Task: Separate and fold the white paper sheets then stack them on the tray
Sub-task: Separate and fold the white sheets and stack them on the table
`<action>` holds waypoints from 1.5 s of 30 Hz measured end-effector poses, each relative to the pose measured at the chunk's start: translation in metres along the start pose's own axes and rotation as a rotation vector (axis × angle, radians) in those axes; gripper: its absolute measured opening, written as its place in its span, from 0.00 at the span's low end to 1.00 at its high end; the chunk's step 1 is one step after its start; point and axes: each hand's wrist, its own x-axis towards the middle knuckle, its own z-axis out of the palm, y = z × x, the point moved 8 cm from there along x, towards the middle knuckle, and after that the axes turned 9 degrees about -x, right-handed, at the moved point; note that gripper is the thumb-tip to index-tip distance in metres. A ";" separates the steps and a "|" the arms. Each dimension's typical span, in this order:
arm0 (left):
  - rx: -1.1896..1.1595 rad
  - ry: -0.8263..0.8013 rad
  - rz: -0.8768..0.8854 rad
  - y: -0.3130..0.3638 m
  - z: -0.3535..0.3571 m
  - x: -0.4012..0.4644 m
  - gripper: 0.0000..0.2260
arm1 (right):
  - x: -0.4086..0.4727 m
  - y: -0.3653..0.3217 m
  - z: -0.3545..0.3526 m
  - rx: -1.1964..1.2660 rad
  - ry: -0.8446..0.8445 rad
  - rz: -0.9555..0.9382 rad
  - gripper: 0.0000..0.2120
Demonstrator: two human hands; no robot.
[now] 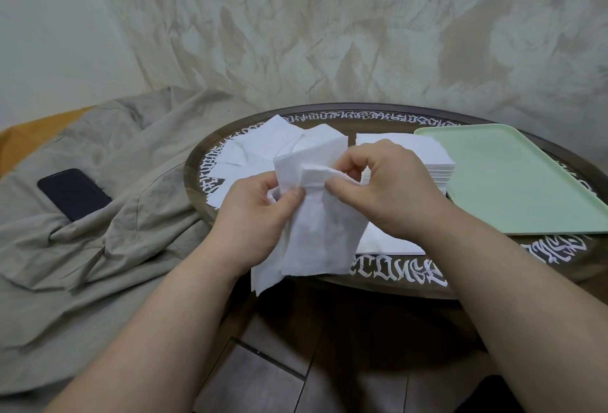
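At frame centre a white paper sheet (316, 215) is pinched by the fingers of the left hand (260, 212) and right hand (391, 192) above the tabletop (394, 272), the green tray (519, 179) at right.

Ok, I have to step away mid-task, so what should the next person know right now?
Left hand and right hand both pinch one thin white paper sheet above the round dark table, apparently peeling its layers apart.
Neat square stack of white sheets sits beside the pale green plastic tray; loose pile of white sheets lies left of it.
Done: nothing on the tray yet.
Left: separate, fold, stack on the tray.
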 end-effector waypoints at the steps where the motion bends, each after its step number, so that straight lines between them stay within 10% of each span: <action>1: -0.005 0.005 -0.014 0.000 -0.001 0.000 0.10 | 0.000 0.003 0.001 0.043 0.000 0.024 0.05; 13: -0.180 0.226 -0.118 -0.011 -0.024 0.003 0.17 | -0.006 0.027 0.009 0.501 -0.054 0.216 0.09; 24: 0.120 0.066 -0.067 0.000 -0.010 0.001 0.23 | -0.005 0.026 0.005 0.468 0.014 0.186 0.07; 38: -0.138 0.623 0.034 0.000 -0.064 0.000 0.06 | -0.002 0.046 -0.019 0.390 0.271 0.371 0.06; 45: -0.183 0.407 0.033 0.003 -0.029 0.002 0.04 | -0.003 0.005 0.007 0.404 0.041 0.150 0.11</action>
